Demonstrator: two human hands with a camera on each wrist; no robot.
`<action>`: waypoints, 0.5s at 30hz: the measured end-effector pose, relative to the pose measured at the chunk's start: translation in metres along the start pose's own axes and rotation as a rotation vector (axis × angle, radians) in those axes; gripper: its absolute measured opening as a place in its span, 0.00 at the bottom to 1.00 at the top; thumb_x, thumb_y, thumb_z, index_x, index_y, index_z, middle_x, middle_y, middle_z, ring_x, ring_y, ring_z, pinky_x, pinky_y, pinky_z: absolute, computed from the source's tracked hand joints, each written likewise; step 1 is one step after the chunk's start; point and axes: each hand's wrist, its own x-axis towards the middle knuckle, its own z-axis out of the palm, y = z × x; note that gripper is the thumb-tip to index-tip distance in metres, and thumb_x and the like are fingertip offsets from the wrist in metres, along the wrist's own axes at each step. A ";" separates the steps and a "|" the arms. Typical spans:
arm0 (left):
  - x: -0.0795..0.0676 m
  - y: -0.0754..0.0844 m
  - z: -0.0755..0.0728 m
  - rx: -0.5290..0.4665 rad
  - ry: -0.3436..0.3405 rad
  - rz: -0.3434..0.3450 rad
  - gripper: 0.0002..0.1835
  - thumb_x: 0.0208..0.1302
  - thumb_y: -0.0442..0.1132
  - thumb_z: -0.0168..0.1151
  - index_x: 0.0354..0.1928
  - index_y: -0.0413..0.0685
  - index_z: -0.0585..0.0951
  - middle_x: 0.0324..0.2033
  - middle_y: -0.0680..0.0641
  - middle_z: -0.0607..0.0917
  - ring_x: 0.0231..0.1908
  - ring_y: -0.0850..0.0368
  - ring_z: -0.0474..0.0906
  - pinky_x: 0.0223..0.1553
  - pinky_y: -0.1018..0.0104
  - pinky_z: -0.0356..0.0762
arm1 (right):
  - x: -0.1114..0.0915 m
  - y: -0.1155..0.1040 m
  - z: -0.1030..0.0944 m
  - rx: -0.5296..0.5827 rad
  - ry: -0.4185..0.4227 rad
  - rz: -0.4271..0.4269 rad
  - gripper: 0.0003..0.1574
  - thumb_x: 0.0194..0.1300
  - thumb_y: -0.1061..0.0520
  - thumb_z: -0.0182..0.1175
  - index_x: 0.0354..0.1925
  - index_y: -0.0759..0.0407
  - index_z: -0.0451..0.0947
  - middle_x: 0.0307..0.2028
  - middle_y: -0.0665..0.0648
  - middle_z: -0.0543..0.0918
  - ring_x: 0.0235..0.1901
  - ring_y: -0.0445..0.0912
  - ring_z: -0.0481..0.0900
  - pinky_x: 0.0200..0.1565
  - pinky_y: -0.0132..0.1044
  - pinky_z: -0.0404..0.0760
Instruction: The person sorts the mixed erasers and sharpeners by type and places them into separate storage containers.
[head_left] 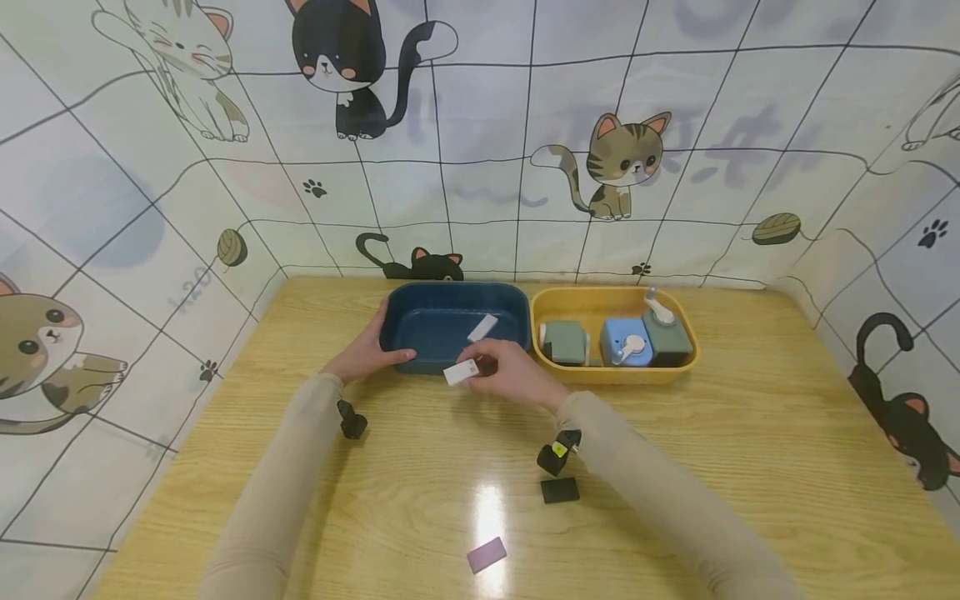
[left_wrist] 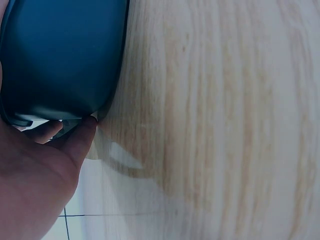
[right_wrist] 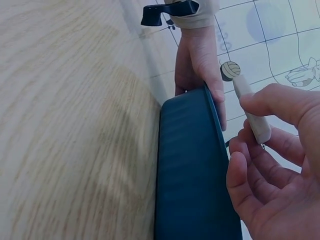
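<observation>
My left hand [head_left: 367,350] holds the left end of a dark blue plastic bin [head_left: 416,287], thumb at the front rim and fingers along the outside of its end wall. Up close in the left wrist view, the bin [left_wrist: 62,55] has rounded corners. Over the bin's front edge, my right hand [head_left: 513,375] pinches a small white rectangular block [head_left: 461,372] between thumb and fingers. That block [right_wrist: 257,122] is seen edge-on from the right wrist, above the rim. Another white block [head_left: 482,327] lies inside the bin, toward its right side.
Right of the blue bin stands a yellow bin [head_left: 615,377] with a green box [head_left: 566,342], a blue box [head_left: 627,342] and a dark green box [head_left: 667,340] bearing small cranks. A black block [head_left: 560,490] and a purple block [head_left: 487,555] lie on the wooden table [head_left: 390,500].
</observation>
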 end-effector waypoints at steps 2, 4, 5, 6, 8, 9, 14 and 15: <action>0.000 -0.001 0.000 -0.002 -0.001 0.002 0.65 0.56 0.55 0.71 0.75 0.53 0.28 0.75 0.42 0.34 0.73 0.43 0.33 0.68 0.42 0.39 | 0.003 -0.001 0.000 -0.003 0.008 -0.004 0.17 0.59 0.61 0.69 0.48 0.57 0.81 0.42 0.54 0.82 0.36 0.46 0.80 0.40 0.37 0.80; 0.001 -0.001 0.000 -0.008 0.000 0.005 0.65 0.56 0.54 0.71 0.75 0.53 0.28 0.75 0.42 0.34 0.73 0.43 0.33 0.68 0.42 0.39 | 0.006 -0.001 0.000 -0.010 0.019 -0.001 0.17 0.58 0.62 0.69 0.47 0.57 0.81 0.40 0.53 0.82 0.35 0.45 0.80 0.39 0.37 0.80; 0.001 -0.001 0.000 -0.010 0.001 0.005 0.65 0.56 0.54 0.71 0.75 0.52 0.28 0.75 0.42 0.34 0.73 0.43 0.33 0.68 0.42 0.39 | 0.007 -0.002 0.000 -0.014 0.025 0.000 0.17 0.58 0.62 0.69 0.47 0.58 0.81 0.39 0.53 0.82 0.35 0.45 0.80 0.38 0.37 0.80; 0.001 -0.001 0.001 -0.013 0.002 0.004 0.65 0.56 0.54 0.71 0.75 0.52 0.28 0.75 0.42 0.34 0.73 0.43 0.33 0.68 0.42 0.39 | 0.009 -0.002 0.000 -0.019 0.029 0.005 0.16 0.58 0.62 0.69 0.47 0.58 0.81 0.39 0.53 0.82 0.34 0.45 0.79 0.37 0.37 0.79; 0.002 -0.001 0.001 -0.014 0.007 0.002 0.65 0.56 0.54 0.71 0.75 0.52 0.28 0.75 0.42 0.34 0.73 0.43 0.33 0.68 0.43 0.39 | 0.011 -0.003 0.000 -0.019 0.033 0.012 0.16 0.59 0.62 0.68 0.47 0.58 0.81 0.38 0.53 0.82 0.33 0.45 0.78 0.37 0.37 0.79; 0.002 -0.001 0.001 -0.012 0.010 0.001 0.65 0.55 0.55 0.71 0.75 0.52 0.28 0.75 0.42 0.34 0.73 0.43 0.33 0.68 0.43 0.39 | 0.013 -0.003 -0.001 -0.020 0.035 0.016 0.16 0.59 0.61 0.68 0.47 0.58 0.81 0.38 0.53 0.82 0.33 0.45 0.78 0.36 0.37 0.78; -0.003 0.009 0.000 -0.008 0.003 0.001 0.64 0.58 0.52 0.70 0.75 0.49 0.29 0.74 0.39 0.34 0.73 0.41 0.33 0.68 0.42 0.39 | 0.020 -0.005 -0.002 -0.026 0.045 0.030 0.16 0.59 0.61 0.68 0.47 0.59 0.81 0.37 0.53 0.81 0.34 0.46 0.77 0.37 0.36 0.78; -0.004 0.011 0.000 -0.009 0.000 0.000 0.63 0.59 0.50 0.70 0.75 0.47 0.29 0.74 0.38 0.34 0.72 0.40 0.33 0.68 0.42 0.39 | 0.021 -0.006 -0.002 -0.028 0.047 0.033 0.16 0.59 0.61 0.68 0.47 0.59 0.81 0.37 0.54 0.81 0.33 0.47 0.77 0.36 0.36 0.78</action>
